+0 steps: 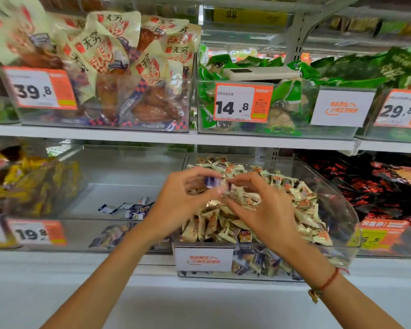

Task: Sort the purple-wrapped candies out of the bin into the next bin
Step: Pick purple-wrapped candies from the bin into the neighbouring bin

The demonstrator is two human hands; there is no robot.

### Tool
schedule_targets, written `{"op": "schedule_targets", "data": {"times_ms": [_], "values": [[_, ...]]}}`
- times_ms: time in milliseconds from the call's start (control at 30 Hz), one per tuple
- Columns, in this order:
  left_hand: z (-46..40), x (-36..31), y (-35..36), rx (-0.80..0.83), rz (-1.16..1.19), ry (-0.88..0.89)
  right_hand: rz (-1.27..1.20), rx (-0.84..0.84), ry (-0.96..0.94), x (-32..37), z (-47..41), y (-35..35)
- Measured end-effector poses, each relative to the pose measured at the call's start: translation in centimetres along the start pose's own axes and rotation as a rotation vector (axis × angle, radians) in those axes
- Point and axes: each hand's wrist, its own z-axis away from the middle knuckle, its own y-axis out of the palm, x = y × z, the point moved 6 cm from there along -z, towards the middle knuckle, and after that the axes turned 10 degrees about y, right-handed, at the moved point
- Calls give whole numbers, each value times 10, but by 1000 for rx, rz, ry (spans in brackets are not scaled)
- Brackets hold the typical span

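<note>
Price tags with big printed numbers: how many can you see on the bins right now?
5. Upper shelf: 39.8 tag left, 14.8 tag centre, 29.8 tag right. Lower shelf: 19.8 tag left, a yellow tag right, number partly unreadable. Others may be out of frame.

A shop aisle, most likely a snack section of a supermarket. White metal shelves (152,137) carry rows of clear plastic bins (342,200) filled with packaged goods: bagged snacks in cream and red wrappers (119,51), green packets (292,96), and loose wrapped candies (247,210). Orange-and-white price tags are fixed to the bin fronts, reading 39.8 (39,89), 14.8 (243,103), 29.8 (400,109) and 19.8 (37,232).
</note>
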Motion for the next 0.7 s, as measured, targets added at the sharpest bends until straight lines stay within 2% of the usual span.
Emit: {"op": "schedule_targets", "data": {"times_ms": [67,133,200,233,367,433,533,600,700], "values": [[0,4,-35,-120,-50,17,196,113,-7,-6,2,13],[5,18,-68,-250,-199,14,356,331,32,-24,7,29],[16,47,-90,-294,-420,-58,424,539,133,-40,15,40],[23,65,-95,-273,-512,-126,437,584,171,-44,16,41],[42,115,-88,27,-748,-334,448,584,170,-40,17,39],[39,107,-87,5,-793,-320,395,564,160,-38,18,32],[26,69,-78,-140,-795,-164,340,438,89,-36,18,11],[16,45,-59,-151,-781,-74,343,381,77,-41,21,0],[13,47,-33,-82,-683,-150,339,381,86,-50,29,-6]]}}
